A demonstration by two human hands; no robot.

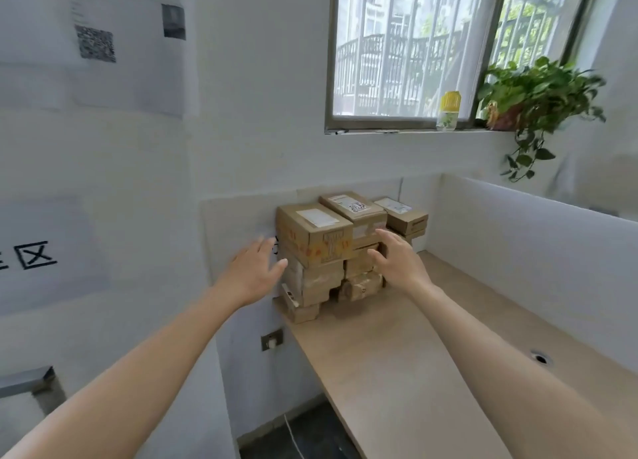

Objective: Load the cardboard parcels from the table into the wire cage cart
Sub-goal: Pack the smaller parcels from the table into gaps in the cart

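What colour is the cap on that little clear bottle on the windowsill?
Bright yellow, seen in the head view: the clear bottle's cap.

Daylight pours through the barred window [407,51] onto white walls [259,96], with a potted plant [531,92] and a yellow-capped bottle [448,110] on the sill. Printed sheets [96,44] hang at left. The pale tabletop [397,355] runs beside a white partition [518,231], dark floor [310,434] below.

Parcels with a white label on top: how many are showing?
3. The front-left top parcel, the highest parcel in the middle, and the back-right parcel. Parcels lower in the stack have hidden tops, so there may be more.
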